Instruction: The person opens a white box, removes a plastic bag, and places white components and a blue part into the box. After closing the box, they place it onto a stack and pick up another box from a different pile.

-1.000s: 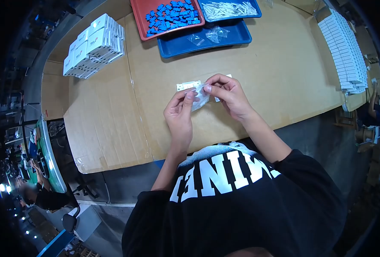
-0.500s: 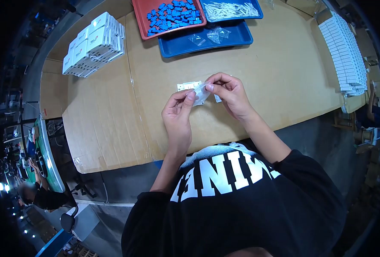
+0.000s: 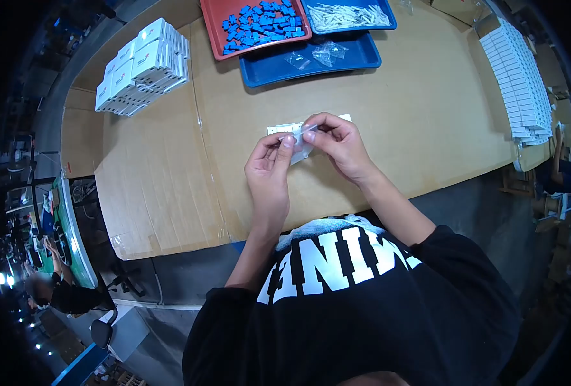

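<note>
A small clear plastic bag (image 3: 302, 150) is pinched between both hands above the cardboard-covered table. My left hand (image 3: 272, 167) is closed on its left edge, thumb against fingers. My right hand (image 3: 338, 145) is closed on the top right edge of the bag. Behind the hands a white flat piece (image 3: 278, 129) lies on the cardboard, partly covered by the fingers. The end of another white piece (image 3: 345, 118) shows just beyond my right hand. What the bag contains is too small to make out.
A red tray (image 3: 213, 32) of blue parts, a blue tray (image 3: 392, 24) of whitish parts and another blue tray (image 3: 260, 77) with small clear bags stand at the back. White boxes (image 3: 128, 77) are stacked left, more (image 3: 514, 77) right. A co-worker (image 3: 66, 296) is far left.
My right hand has moved slightly left and down, closer to my left hand. The white piece beyond it shows in a different place.
</note>
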A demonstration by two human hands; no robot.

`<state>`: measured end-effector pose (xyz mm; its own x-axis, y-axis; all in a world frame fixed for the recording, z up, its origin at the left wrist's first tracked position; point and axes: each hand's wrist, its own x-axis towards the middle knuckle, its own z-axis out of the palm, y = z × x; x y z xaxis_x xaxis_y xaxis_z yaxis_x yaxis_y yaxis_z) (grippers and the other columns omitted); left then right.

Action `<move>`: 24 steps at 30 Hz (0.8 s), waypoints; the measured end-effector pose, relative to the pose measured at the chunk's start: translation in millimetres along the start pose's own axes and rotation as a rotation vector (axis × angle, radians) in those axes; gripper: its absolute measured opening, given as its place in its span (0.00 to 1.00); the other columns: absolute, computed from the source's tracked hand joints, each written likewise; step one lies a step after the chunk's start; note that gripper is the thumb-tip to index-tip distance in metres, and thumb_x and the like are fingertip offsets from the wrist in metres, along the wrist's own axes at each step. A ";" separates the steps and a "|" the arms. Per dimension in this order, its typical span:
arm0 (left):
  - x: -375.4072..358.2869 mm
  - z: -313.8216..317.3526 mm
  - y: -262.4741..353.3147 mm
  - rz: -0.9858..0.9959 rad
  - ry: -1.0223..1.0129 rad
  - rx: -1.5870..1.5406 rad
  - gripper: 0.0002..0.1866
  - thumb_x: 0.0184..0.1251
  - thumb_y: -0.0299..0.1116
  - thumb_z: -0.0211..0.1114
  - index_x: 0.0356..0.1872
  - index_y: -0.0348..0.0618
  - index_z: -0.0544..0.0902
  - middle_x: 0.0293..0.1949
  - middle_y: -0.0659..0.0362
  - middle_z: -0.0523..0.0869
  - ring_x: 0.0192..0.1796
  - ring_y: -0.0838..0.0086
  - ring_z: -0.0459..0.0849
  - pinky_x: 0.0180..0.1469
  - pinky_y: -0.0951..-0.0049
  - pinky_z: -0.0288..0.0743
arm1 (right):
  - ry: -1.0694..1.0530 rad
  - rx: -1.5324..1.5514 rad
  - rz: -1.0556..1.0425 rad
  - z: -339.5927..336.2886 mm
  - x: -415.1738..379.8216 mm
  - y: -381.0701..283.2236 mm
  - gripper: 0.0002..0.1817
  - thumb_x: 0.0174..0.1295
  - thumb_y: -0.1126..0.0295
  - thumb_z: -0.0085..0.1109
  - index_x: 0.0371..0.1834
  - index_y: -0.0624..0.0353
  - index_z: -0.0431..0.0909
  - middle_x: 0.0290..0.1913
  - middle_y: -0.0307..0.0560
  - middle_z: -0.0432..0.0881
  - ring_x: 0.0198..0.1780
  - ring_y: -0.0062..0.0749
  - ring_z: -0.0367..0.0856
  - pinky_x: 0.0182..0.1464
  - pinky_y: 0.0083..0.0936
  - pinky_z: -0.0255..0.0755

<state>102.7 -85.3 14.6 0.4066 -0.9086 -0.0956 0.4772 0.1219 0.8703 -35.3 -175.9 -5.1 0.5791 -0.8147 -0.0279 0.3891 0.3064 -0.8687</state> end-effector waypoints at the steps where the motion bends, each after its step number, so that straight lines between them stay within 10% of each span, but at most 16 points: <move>1: -0.1 0.9 -0.5 0.025 0.001 0.008 0.10 0.81 0.30 0.66 0.53 0.32 0.83 0.50 0.55 0.89 0.54 0.76 0.86 0.60 0.73 0.79 | -0.021 -0.063 -0.016 -0.3 -0.4 -0.5 0.08 0.73 0.75 0.66 0.52 0.64 0.83 0.48 0.41 0.86 0.50 0.19 0.84 0.54 0.20 0.78; 24: 3.1 -5.1 -6.6 -0.041 0.001 0.044 0.10 0.81 0.30 0.65 0.53 0.32 0.85 0.48 0.56 0.90 0.50 0.77 0.86 0.57 0.74 0.79 | 0.003 -0.077 0.029 -7.9 0.9 3.6 0.07 0.71 0.76 0.68 0.50 0.64 0.84 0.47 0.41 0.85 0.48 0.19 0.83 0.51 0.19 0.77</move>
<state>104.8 -86.9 6.0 0.3880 -0.9121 -0.1325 0.4588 0.0665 0.8860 -39.0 -179.4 -12.1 0.5875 -0.8073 -0.0553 0.3158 0.2916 -0.9029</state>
